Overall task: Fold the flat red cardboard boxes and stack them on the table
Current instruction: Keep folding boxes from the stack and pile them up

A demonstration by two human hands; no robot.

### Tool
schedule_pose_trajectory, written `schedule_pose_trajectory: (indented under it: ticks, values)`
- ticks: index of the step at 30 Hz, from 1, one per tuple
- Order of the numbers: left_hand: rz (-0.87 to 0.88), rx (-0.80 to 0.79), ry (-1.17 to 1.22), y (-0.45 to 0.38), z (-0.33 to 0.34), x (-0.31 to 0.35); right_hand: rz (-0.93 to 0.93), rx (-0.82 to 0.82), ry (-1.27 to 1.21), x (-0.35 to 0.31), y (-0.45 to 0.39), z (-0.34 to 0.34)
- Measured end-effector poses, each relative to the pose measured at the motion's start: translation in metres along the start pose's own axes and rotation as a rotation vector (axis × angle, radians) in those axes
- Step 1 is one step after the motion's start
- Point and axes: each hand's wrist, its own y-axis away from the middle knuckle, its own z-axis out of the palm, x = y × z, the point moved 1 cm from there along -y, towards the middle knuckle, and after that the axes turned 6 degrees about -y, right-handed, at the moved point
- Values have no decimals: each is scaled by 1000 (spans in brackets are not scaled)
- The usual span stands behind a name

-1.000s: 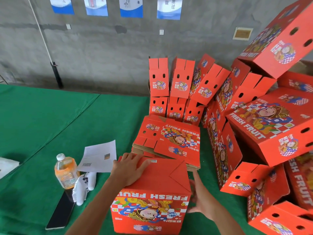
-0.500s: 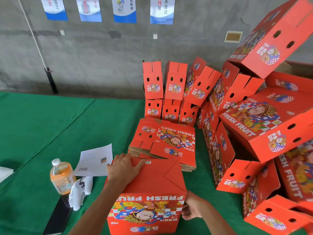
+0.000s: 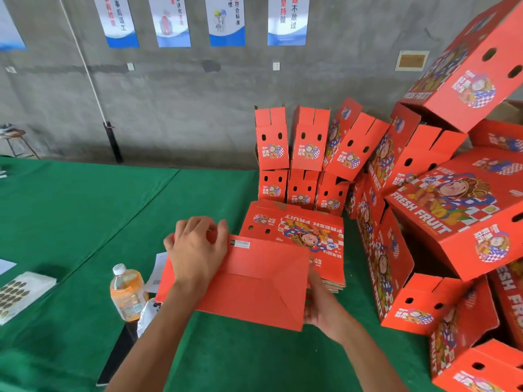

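A folded red box (image 3: 249,281) sits lifted in front of the person, its plain folded bottom panel facing the camera, above the green table (image 3: 85,210). The left hand (image 3: 198,250) lies on the box's upper left corner with its fingers curled over the top edge, gripping it. The right hand (image 3: 319,306) presses against the box's right side, fingers mostly straight and partly hidden behind the edge. Just behind the box lies a stack of flat boxes (image 3: 300,233). Folded boxes (image 3: 464,210) are piled to the right and against the wall. A juice bottle (image 3: 126,292) stands left of the held box, beside a dark phone (image 3: 119,352).
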Motion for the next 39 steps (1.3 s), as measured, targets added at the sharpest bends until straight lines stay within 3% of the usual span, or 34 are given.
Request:
schedule_pose_trajectory:
  ticks: [3, 5, 8, 10, 13, 19, 24, 32, 39]
  values:
    - [-25, -89, 138, -8, 5, -4, -286, -6, 159, -40, 8, 1]
    - [-15, -175, 375, -3, 12, -3, -472, 10, 367, -58, 8, 3]
    - [-34, -417, 690, 20, 41, 13, -808, 116, 1010, -63, -5, 12]
    - [-42, -523, 757, 36, 70, 22, -921, 159, 1268, -55, -17, 20]
    - [-105, -532, 772, 49, 106, 27, -903, 177, 1439, -39, -38, 21]
    - [-323, -484, 723, 69, 138, 19, -740, -25, 1623, -3, -83, 10]
    - [-363, -435, 706, 73, 162, -5, -615, -66, 1648, 26, -119, 11]
    - [-431, -337, 706, 19, 182, -36, -767, -104, 1564, 12, -185, 53]
    - [-510, -327, 759, -72, 216, -105, -847, -99, 1513, -8, -276, 129]
